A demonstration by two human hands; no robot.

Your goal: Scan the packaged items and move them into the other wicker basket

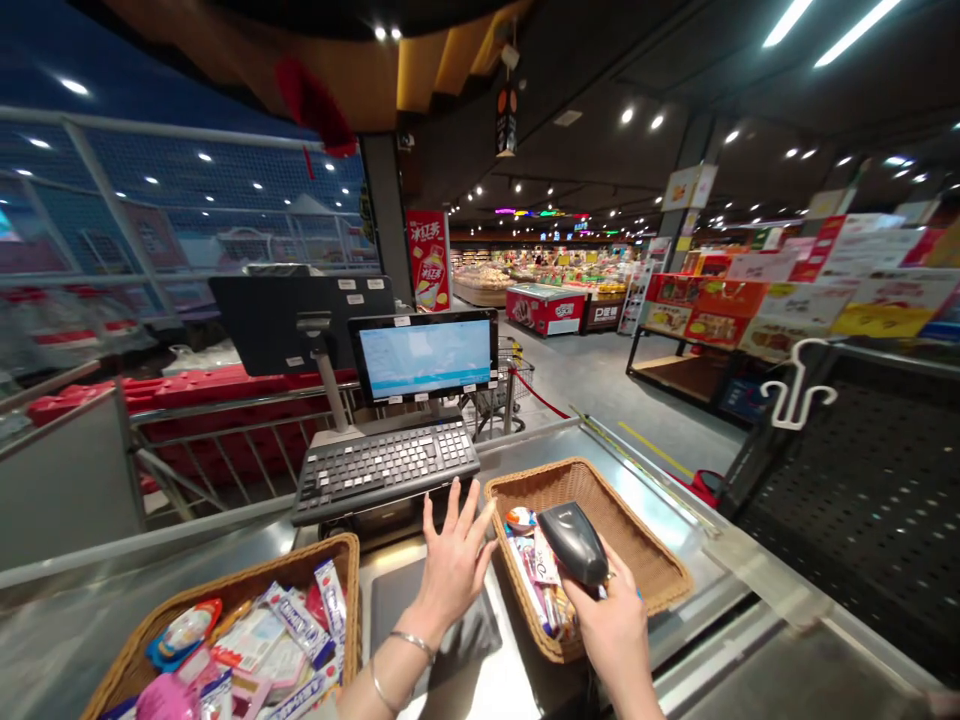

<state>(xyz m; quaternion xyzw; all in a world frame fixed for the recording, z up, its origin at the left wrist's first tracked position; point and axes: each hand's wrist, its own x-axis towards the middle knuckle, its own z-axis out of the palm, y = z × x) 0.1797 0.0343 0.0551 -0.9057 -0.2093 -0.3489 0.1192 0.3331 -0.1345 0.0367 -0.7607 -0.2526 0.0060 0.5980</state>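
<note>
My left hand [454, 560] is raised with its fingers spread, holding nothing, just in front of a black POS keyboard [386, 468] and not clearly touching it. My right hand [611, 625] grips a black handheld barcode scanner [574, 543] above a wicker basket [592, 490] of small packaged goods. The tip of the scanner points down and to the left. A second wicker basket [300, 565] sits at the lower left, filled with wrapped snacks and packets. Between the baskets lies a dark scanner plate [435, 610], set into the steel counter.
A lit till monitor [424, 355] stands behind the keyboard, backed by a black display [300, 325]. A perforated black panel [847, 500] rises on the right. Beyond the steel counter [675, 510] stand a shopping cart [502, 395], a red rope, and supermarket displays.
</note>
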